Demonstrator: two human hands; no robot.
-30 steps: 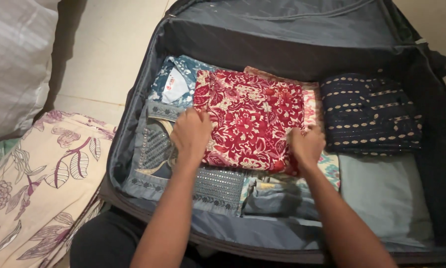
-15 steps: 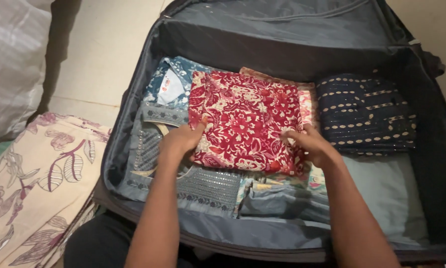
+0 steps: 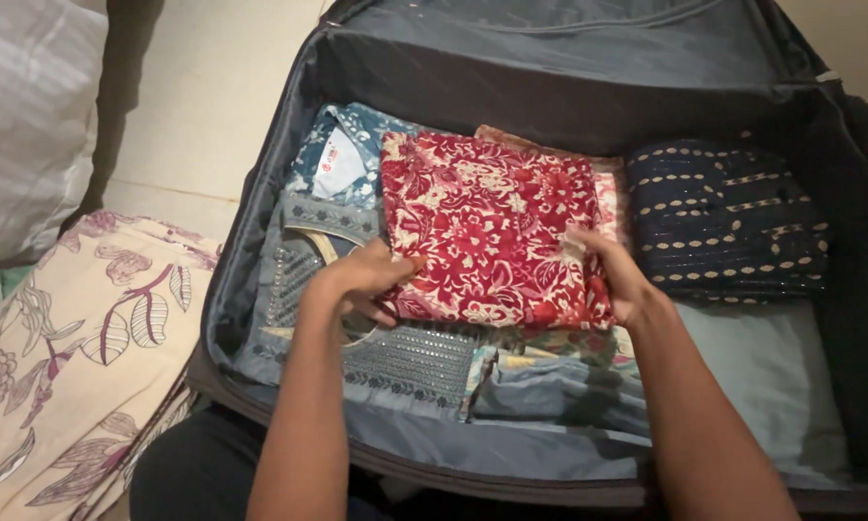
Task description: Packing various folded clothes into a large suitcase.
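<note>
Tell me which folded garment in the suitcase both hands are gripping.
The red floral one, top of the middle stack. The left hand grips its left edge and the right hand its right edge; the navy dotted garment and grey embroidered one lie untouched.

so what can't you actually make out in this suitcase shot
Head view only:
- Clothes under the red floral garment: covered by it.
- Fingertips of the left hand and right hand: tucked under that garment's edges.
- Suitcase lid top and right side: cut off by the frame.
- Floral sheet: cut off at the left edge.
</note>
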